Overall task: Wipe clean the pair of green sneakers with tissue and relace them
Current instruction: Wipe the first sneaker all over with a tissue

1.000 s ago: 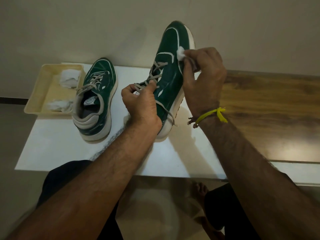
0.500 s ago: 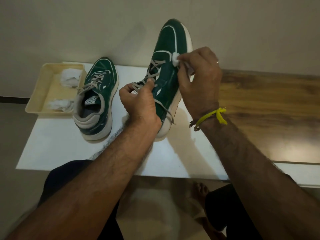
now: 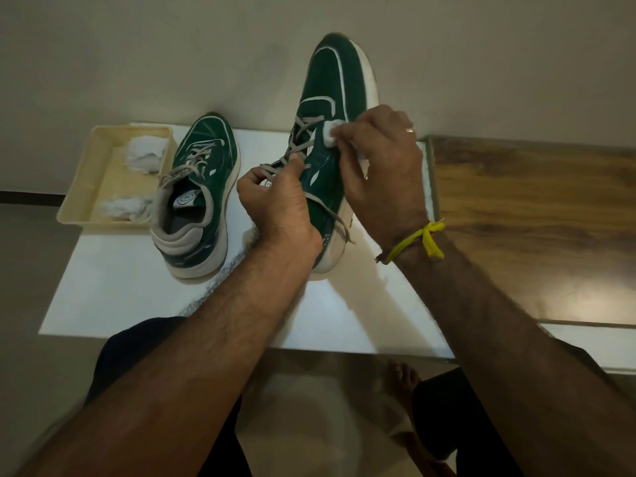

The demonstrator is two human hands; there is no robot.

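Note:
A green sneaker (image 3: pixel 334 91) with a white sole and grey laces stands tilted, toe up and away, heel on the white table (image 3: pixel 137 297). My left hand (image 3: pixel 278 204) grips it at the collar. My right hand (image 3: pixel 378 166) pinches a small white tissue wad (image 3: pixel 328 134) against the shoe's side, just right of the laces. The second green sneaker (image 3: pixel 199 191) lies flat on the table to the left, laced, untouched.
A cream tray (image 3: pixel 86 187) with two crumpled tissues (image 3: pixel 144 154) sits at the table's far left. A wooden surface (image 3: pixel 533 218) adjoins the table on the right. A plain wall stands behind. My knees and a bare foot show below the table's front edge.
My right hand has slid the tissue down the raised shoe from near the toe to beside the laces. The left hand keeps its grip; the other shoe has not moved.

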